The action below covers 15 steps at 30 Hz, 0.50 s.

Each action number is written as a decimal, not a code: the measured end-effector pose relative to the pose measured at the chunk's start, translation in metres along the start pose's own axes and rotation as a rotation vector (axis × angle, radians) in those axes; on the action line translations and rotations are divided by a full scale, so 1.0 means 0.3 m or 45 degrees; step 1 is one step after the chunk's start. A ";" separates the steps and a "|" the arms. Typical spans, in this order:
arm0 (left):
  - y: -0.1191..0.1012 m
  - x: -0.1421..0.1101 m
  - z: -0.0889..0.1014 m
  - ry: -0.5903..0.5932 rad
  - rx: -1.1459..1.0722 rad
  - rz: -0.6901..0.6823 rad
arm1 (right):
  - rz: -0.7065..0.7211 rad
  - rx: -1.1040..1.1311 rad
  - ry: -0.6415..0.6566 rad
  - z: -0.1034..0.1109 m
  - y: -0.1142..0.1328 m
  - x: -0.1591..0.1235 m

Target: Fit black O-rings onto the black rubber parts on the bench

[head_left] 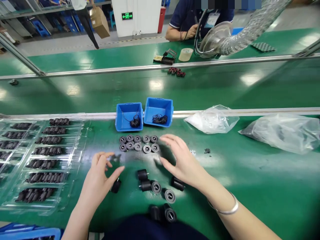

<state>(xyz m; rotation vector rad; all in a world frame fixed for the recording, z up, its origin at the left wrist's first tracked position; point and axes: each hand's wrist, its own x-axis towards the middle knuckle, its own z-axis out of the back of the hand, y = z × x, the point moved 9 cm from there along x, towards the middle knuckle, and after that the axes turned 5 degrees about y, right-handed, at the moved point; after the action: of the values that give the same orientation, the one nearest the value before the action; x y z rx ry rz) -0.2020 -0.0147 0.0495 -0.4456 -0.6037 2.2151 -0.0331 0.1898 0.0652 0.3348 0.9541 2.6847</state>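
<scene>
The left hand [100, 175] is empty, fingers loosely curled and thumb apart, with a single black cylinder [116, 186] just below its thumb. The right hand [183, 164], also empty, is spread wider, its fingertips near the end of two rows of round black parts [137, 146]. Beyond both hands sit two blue bins [129, 126] holding black cord; left of the left hand, clear trays [72, 159] lie on the green surface [225, 186].
</scene>
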 end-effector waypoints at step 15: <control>0.056 -0.150 -0.094 0.072 -0.366 -0.088 | 0.248 -0.086 0.407 -0.260 0.183 0.009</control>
<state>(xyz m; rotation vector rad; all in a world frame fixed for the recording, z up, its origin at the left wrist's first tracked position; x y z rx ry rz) -0.1697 -0.0509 0.0223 -0.6222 -0.8983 2.0502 -0.0691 0.1045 0.0418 -0.0199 0.9536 3.0027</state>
